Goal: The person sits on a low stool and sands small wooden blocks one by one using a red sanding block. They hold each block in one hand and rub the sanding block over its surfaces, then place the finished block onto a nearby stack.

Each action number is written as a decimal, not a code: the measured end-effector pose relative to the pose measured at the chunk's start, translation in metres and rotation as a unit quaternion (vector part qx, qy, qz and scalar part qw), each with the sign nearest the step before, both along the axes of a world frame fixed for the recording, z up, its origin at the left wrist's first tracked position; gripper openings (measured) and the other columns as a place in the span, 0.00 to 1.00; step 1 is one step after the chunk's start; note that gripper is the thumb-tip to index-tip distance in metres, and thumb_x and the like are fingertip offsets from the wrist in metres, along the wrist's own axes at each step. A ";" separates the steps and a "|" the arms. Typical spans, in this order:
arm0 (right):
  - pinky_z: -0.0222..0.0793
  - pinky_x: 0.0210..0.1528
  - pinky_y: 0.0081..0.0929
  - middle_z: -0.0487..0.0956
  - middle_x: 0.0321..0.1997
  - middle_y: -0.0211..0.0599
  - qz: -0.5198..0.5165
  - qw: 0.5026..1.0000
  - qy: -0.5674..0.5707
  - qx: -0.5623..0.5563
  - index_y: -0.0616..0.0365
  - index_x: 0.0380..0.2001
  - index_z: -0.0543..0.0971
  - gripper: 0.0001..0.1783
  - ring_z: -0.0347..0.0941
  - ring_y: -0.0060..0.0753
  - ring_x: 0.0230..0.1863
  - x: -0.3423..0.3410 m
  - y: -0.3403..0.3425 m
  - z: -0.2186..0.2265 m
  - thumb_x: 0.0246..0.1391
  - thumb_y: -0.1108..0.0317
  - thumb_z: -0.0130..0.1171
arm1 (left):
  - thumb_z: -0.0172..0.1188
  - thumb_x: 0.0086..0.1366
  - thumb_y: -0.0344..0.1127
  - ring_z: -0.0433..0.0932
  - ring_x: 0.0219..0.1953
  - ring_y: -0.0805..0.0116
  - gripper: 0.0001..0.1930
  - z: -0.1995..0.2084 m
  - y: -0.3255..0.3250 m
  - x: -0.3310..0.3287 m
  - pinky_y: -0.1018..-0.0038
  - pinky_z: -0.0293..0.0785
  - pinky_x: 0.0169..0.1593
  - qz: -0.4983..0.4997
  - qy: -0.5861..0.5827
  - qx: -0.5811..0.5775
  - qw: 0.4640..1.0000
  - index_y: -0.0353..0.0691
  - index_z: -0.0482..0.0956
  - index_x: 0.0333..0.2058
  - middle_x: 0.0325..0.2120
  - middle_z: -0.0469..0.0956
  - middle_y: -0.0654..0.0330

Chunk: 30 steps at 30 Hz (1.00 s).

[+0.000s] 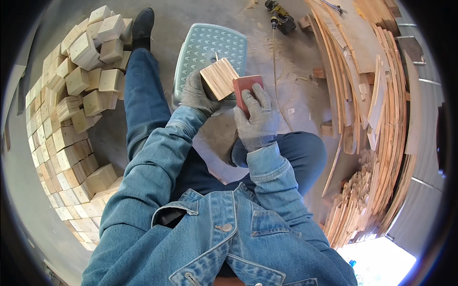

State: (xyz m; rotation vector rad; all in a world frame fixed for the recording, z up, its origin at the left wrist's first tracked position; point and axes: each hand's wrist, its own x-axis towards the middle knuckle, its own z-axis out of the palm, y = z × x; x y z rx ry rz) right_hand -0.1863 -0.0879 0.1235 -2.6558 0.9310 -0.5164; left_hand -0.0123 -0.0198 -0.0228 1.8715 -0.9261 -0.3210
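My left hand (197,96), in a grey glove, grips a square-faced wooden block (219,79) with striped layered grain on its upward face. My right hand (258,119), gloved in grey too, is closed around a red sanding block (246,87). One edge of the sanding block lies against or just over the right corner of the wooden block; which of the two I cannot tell. Both hands are over the near end of a pale green plastic step stool (212,40) with a dimpled top. The fingertips of my left hand are partly hidden beneath the wooden block.
On the left rises a large stack of wooden blocks (78,76), several lying loose on top. A yellow and black cordless drill (280,18) lies on the floor beyond the stool. Long wooden strips (389,114) and bundled thin offcuts (350,202) fill the right side. Sawdust dots the concrete floor.
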 end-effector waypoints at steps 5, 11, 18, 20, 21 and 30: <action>0.70 0.69 0.48 0.77 0.68 0.51 -0.004 1.000 -0.004 0.015 0.58 0.55 0.85 0.28 0.73 0.57 0.68 0.010 -0.005 -0.003 0.49 0.64 0.74 | 0.83 0.45 0.48 0.76 0.60 0.56 0.51 -0.005 -0.003 0.005 0.63 0.71 0.66 -0.024 0.020 0.041 0.999 0.41 0.65 0.65 0.57 0.76 0.54; 0.76 0.58 0.50 0.80 0.65 0.45 0.036 0.998 0.005 -0.060 0.49 0.54 0.86 0.25 0.79 0.57 0.57 0.045 -0.018 0.001 0.51 0.58 0.72 | 0.83 0.49 0.46 0.76 0.60 0.56 0.49 0.018 0.000 -0.003 0.63 0.71 0.66 -0.016 -0.036 0.033 0.999 0.40 0.64 0.65 0.58 0.75 0.54; 0.74 0.65 0.49 0.79 0.65 0.51 0.012 0.998 -0.058 -0.022 0.54 0.54 0.86 0.28 0.77 0.59 0.61 0.021 -0.027 -0.001 0.48 0.62 0.74 | 0.83 0.45 0.45 0.76 0.57 0.47 0.48 -0.003 -0.001 0.001 0.56 0.74 0.63 0.008 -0.010 -0.015 1.000 0.41 0.66 0.63 0.56 0.74 0.47; 0.72 0.68 0.48 0.78 0.66 0.55 0.024 0.999 -0.022 0.008 0.59 0.56 0.84 0.29 0.76 0.57 0.65 0.016 -0.014 -0.004 0.49 0.65 0.74 | 0.82 0.44 0.49 0.74 0.57 0.41 0.52 -0.018 0.003 0.006 0.52 0.73 0.64 0.004 -0.002 -0.024 1.000 0.41 0.64 0.64 0.56 0.71 0.43; 0.71 0.70 0.47 0.77 0.67 0.56 0.022 1.000 -0.004 0.019 0.61 0.57 0.84 0.29 0.75 0.57 0.67 0.015 -0.010 -0.003 0.49 0.66 0.74 | 0.82 0.44 0.49 0.74 0.58 0.41 0.51 -0.014 0.003 0.005 0.53 0.73 0.64 0.005 0.000 -0.019 1.000 0.41 0.64 0.64 0.56 0.71 0.43; 0.74 0.62 0.49 0.80 0.64 0.47 0.101 0.993 -0.058 -0.015 0.52 0.54 0.85 0.26 0.78 0.60 0.57 0.063 -0.035 -0.010 0.50 0.61 0.71 | 0.80 0.51 0.50 0.74 0.62 0.56 0.46 -0.020 0.000 0.007 0.61 0.66 0.69 -0.024 0.075 -0.034 0.996 0.43 0.68 0.66 0.62 0.74 0.54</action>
